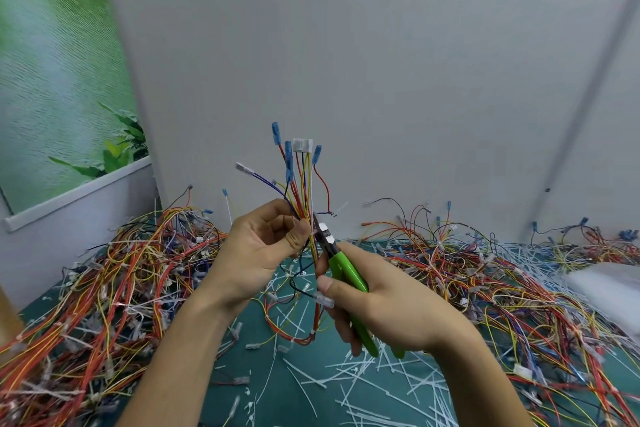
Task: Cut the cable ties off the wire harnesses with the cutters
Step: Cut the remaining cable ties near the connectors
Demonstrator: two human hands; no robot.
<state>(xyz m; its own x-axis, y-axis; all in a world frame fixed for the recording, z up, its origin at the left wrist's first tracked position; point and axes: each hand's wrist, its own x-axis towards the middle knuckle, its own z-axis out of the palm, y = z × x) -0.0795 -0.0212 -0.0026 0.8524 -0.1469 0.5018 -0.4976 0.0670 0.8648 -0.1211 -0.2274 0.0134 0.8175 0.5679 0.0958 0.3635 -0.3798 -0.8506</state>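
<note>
My left hand (258, 248) pinches a wire harness (300, 184) of red, yellow, blue and black wires, held upright above the table. Blue terminals and a white connector (302, 145) top the bundle. In my right hand (388, 305) are the green-handled cutters (346, 274), gripped by the handles. Their metal jaws (323, 233) sit against the bundle just beside my left thumb, where a thin white cable tie (341, 209) sticks out to the right. The harness's lower loop hangs down between my hands to the table.
Big heaps of tangled harnesses lie on the left (104, 288) and on the right (502, 288) of the green mat (311, 402). Several cut white ties (363, 374) litter the mat near me. A grey wall stands close behind. A white bag (609, 284) sits at far right.
</note>
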